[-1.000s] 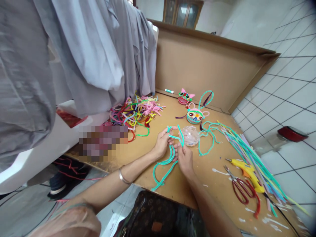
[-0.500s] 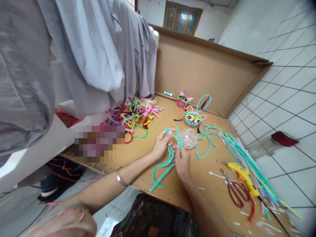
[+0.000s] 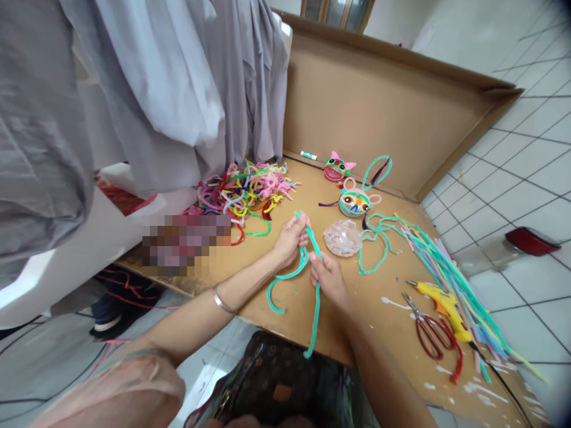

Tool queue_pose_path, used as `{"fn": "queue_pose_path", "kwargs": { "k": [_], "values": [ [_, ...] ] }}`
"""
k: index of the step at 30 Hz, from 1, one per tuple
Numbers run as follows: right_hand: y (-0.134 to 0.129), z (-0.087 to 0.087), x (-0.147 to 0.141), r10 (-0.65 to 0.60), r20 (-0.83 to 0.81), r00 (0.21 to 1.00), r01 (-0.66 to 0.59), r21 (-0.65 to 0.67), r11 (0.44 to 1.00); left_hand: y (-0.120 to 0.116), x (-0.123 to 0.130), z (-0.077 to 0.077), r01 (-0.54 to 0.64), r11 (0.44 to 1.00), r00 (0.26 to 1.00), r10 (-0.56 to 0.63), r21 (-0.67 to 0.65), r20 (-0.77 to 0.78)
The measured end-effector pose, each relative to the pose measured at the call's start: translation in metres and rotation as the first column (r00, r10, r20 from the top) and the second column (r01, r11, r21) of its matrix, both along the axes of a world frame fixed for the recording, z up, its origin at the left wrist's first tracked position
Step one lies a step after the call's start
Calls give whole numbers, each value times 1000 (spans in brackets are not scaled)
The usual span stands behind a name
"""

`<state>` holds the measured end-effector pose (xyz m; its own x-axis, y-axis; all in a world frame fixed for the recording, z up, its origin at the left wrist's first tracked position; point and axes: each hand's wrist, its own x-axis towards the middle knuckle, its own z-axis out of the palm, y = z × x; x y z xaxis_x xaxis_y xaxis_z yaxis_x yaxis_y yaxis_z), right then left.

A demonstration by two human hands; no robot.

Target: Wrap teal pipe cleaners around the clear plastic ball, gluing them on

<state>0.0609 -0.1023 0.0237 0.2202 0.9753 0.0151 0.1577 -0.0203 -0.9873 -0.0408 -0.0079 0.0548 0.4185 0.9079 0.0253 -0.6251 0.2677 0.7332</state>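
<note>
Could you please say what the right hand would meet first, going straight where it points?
Beyond the green strip it holds, the right hand would probably meet the left hand, though depth is unclear.

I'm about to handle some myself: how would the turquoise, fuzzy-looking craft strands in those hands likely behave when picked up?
The turquoise, fuzzy-looking craft strands probably bend easily yet hold a shape, since one end curls into an open hook. They look light, being thin. Their fuzzy-looking surface probably resists slipping.
</note>
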Motion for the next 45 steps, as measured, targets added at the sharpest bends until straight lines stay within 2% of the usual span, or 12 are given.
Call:
{"fn": "queue_pose_path", "kwargs": {
  "k": [3,8,12,16,19,24,26,29,31,34,38,45],
  "values": [
    [-1,11,-2,58,-213,975,-68,-43,997,17,-10,7,-184,977,979,192,-110,62],
    [-4,18,-1,140,-274,951,-166,-74,983,35,-28,17,-85,945,975,143,-315,168],
    [-2,13,5,93,-125,988,-100,-56,993,33,-29,18,-55,956,979,109,-289,172],
    [1,9,1,-79,-141,987,90,75,993,8,-13,12,-87,994,990,93,-60,102],
    [6,6,-8,24,-199,980,20,213,977,-24,1,3,-78,976,997,72,205,37],
    [8,4,-13,6,51,999,-20,277,961,-47,6,-7,-76,753,950,254,654,-182],
    [3,9,-13,-71,185,980,15,288,957,-43,7,-5,-120,775,950,271,620,-155],
    [-7,18,-14,-127,305,944,26,314,949,-34,7,5,-162,919,974,208,360,-93],
    [-10,24,-14,-113,317,942,-1,338,941,-32,7,17,-71,986,996,78,148,-42],
    [-8,29,-12,-117,281,953,-9,408,913,-34,11,35,105,994,994,-103,-35,40],
    [0,29,-4,-210,200,957,105,435,894,-38,29,47,102,992,993,-97,-73,62],
    [0,24,11,-183,-13,983,177,320,931,-2,36,46,-160,986,978,152,48,142]
  ]
}}
